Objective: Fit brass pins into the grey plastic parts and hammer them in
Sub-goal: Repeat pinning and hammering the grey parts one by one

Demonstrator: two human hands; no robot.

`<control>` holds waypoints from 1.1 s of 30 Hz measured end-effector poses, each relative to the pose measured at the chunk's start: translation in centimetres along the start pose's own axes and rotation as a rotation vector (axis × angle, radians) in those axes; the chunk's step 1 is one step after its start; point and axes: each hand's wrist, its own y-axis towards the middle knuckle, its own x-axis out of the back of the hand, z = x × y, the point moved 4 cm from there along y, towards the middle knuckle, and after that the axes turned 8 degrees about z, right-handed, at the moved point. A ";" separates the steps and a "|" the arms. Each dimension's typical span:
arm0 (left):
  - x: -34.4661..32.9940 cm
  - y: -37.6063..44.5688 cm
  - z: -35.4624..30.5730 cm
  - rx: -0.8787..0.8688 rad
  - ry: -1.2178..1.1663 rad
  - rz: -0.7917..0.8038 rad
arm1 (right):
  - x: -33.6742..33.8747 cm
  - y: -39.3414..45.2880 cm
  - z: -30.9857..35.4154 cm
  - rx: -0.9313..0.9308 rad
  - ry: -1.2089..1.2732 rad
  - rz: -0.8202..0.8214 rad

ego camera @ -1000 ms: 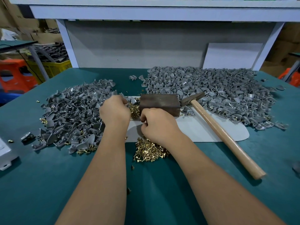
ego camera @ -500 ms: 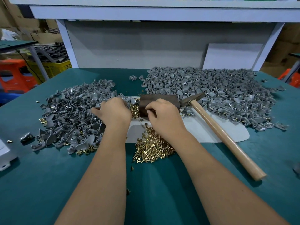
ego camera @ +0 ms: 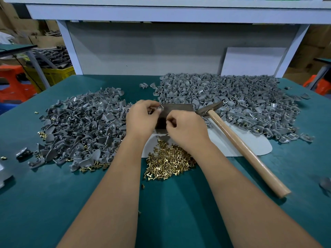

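Note:
My left hand [ego camera: 142, 116] pinches a small grey plastic part [ego camera: 161, 108] over the left end of the dark metal block [ego camera: 176, 110]. My right hand [ego camera: 186, 130] has its fingers curled, fingertips pinched just below the part; what they hold is too small to see. A heap of brass pins [ego camera: 169, 162] lies in front of my right wrist. One pile of grey plastic parts [ego camera: 80, 126] spreads on the left, and a larger pile [ego camera: 232, 101] on the right. A wooden-handled hammer [ego camera: 245, 151] lies to the right of the block, untouched.
A pale grey mat [ego camera: 250, 144] lies under the block and hammer on the green table [ego camera: 53, 203]. A white shelf frame [ego camera: 161, 13] and a grey back panel stand behind. Loose pins are scattered at the far left. A yellow crate [ego camera: 53, 74] and orange stools sit beyond the table.
My right hand rose from the brass pin heap toward the block. My left hand lifted a grey part from the left pile to the block's left end.

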 end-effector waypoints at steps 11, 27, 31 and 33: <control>0.2 0.1 0.9 0.114 -0.305 -0.043 | -0.8 0.1 0.9 0.034 -0.236 0.275; -1.3 -0.4 -0.9 0.037 -0.275 0.063 | 0.4 1.1 -3.0 -0.248 0.419 -0.152; -1.7 -0.4 -1.0 0.038 -0.307 0.070 | 0.6 1.4 -3.7 -0.287 0.502 -0.193; -1.8 -0.5 -1.0 0.035 -0.342 0.074 | 0.7 1.6 -3.8 -0.300 0.542 -0.221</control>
